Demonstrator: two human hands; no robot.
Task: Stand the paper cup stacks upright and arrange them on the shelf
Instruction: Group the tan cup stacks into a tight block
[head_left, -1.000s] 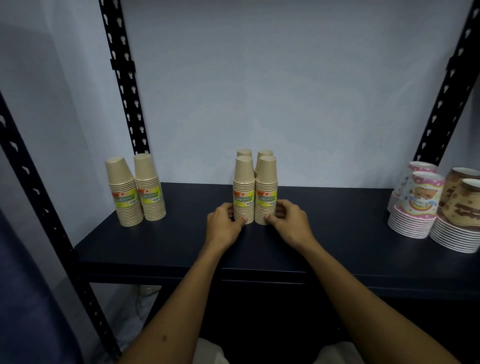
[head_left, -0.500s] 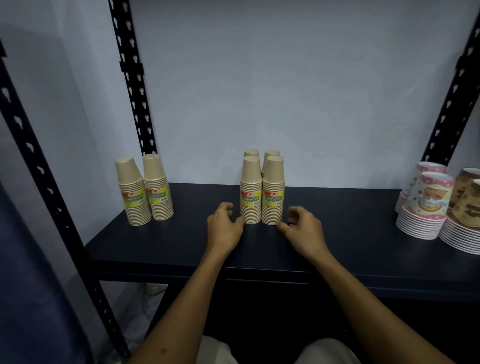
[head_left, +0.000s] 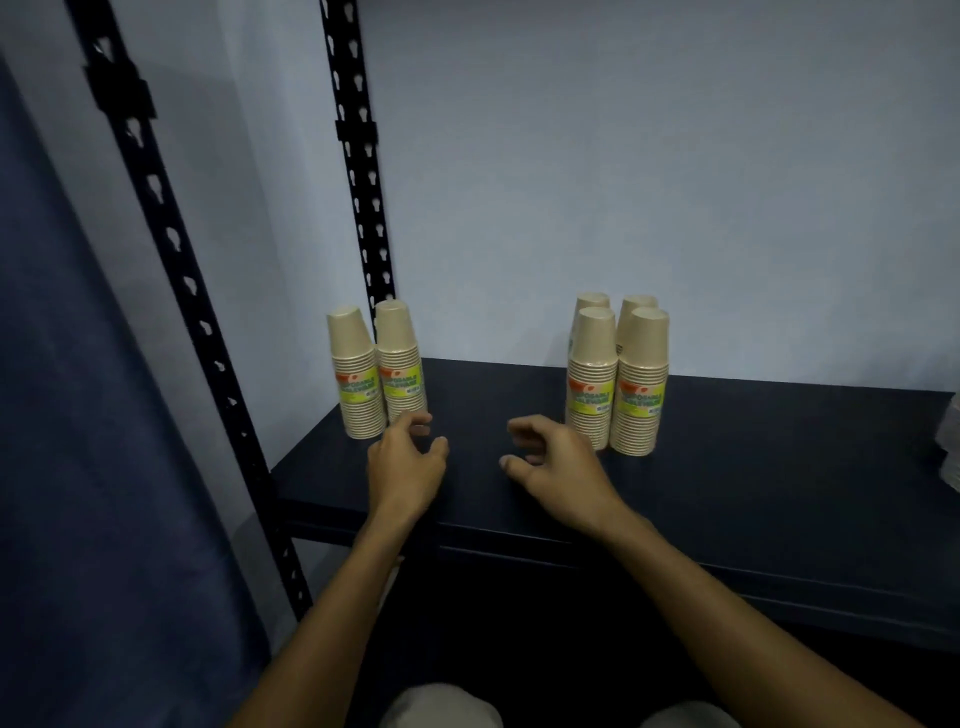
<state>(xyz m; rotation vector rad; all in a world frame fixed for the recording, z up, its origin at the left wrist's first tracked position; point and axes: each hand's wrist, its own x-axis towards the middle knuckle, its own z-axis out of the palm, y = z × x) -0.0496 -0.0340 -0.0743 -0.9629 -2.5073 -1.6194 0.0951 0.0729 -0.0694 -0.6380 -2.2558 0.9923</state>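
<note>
Dark shelf (head_left: 753, 467), head view. Two groups of tan paper cup stacks, all upright, long axis vertical, cups mouth-down with closed bases pointing up, yellow-green labels facing the camera.

Left pair (head_left: 376, 371): two stacks side by side, touching, at the shelf's left end near the back, just in front of the rear black perforated upright (head_left: 358, 171). They sit at about 10 o'clock from the shelf's middle.

Block of four (head_left: 618, 376): two stacks in front, two behind, packed tight, only the tops of the rear two show. About 1 o'clock from the hands, set back from the front edge.

Left hand (head_left: 405, 467): over the shelf at 5 o'clock from the left pair, fingers loosely curled and spread, holding nothing. Fingertips just beside the base of the right-hand stack of that pair; contact cannot be told, blurred.

Right hand (head_left: 558, 467): over the shelf between the two groups, at 8 o'clock from the block of four, fingers curled and apart, empty. Knuckles overlap the lower left of the front-left stack in view; touching or not cannot be told.

Front black upright (head_left: 171, 291) slants at left. Pale wall (head_left: 623, 182) behind. Something pale at the far right edge (head_left: 950, 447), cut off, unclear.
</note>
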